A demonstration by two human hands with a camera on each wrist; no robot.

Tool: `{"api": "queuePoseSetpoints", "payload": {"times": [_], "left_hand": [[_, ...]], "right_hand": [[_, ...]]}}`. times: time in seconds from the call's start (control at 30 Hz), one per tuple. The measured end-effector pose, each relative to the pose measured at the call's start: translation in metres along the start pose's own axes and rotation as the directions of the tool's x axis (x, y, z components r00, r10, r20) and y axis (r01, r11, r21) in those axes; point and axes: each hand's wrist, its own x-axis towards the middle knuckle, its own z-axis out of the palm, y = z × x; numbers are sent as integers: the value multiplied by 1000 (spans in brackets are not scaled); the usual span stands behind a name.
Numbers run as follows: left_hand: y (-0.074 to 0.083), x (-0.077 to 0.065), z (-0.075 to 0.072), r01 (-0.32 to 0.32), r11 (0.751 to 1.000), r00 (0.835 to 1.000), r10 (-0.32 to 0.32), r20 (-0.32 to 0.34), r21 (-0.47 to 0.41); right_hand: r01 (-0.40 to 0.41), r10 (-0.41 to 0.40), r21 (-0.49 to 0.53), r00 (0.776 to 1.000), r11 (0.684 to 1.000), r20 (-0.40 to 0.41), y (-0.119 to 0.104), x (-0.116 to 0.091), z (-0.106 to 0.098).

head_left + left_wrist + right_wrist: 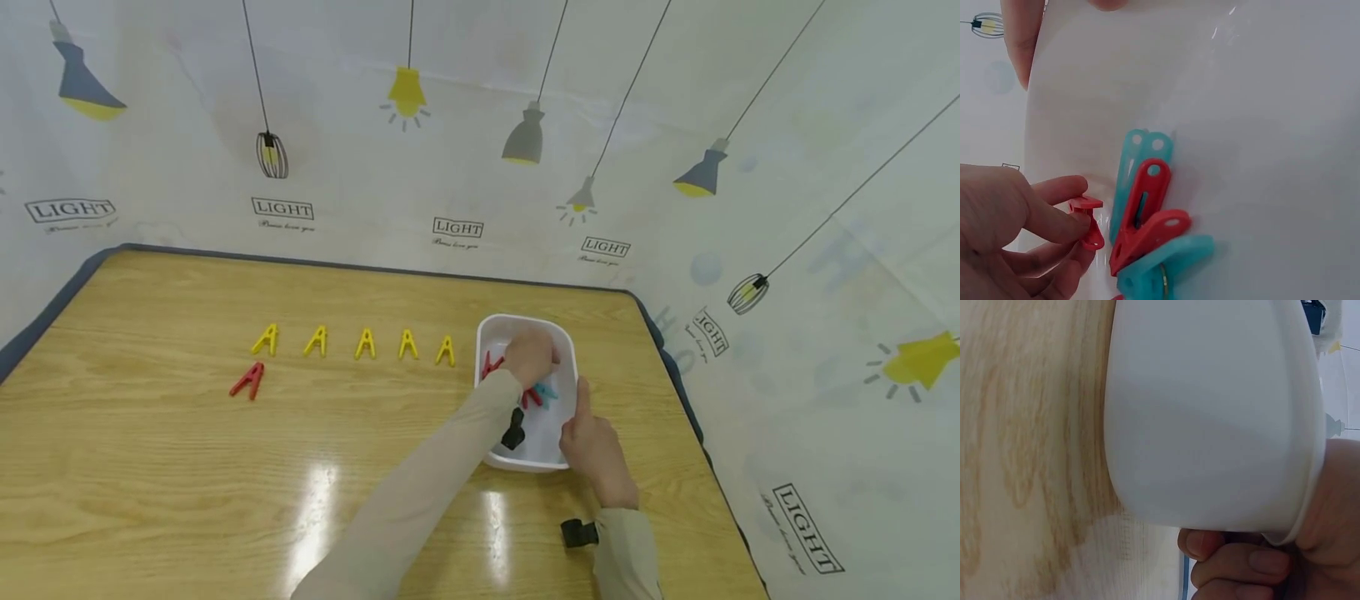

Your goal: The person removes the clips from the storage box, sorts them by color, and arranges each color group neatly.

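Observation:
A white plastic box [527, 465] holds several red and teal clothespins. My left hand [530, 354] reaches into its far part. In the left wrist view, this hand pinches a red clothespin [1089, 220] between thumb and fingers. Beside it in the box lie another red clothespin [1150, 184] and a teal clothespin [1127, 164], partly overlapping. My right hand [596, 450] grips the box's right rim, index finger stretched along the side; its other fingers [1235, 561] are curled against the outer wall.
On the wooden table [150, 467], several yellow clothespins [365, 342] stand in a row left of the box. One red clothespin [248, 380] lies in front of the leftmost yellow clothespin [266, 339]. A lamp-patterned wall covering [337, 108] rises behind the table.

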Motion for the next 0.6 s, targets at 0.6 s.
{"api": "queuePoseSetpoints", "payload": {"times": [0.6], "left_hand": [[-6,-19,-30,10,990,999,-4,42,-144]], "right_hand": [[-91,90,10,991,996,96,-1,3,-1]]}}
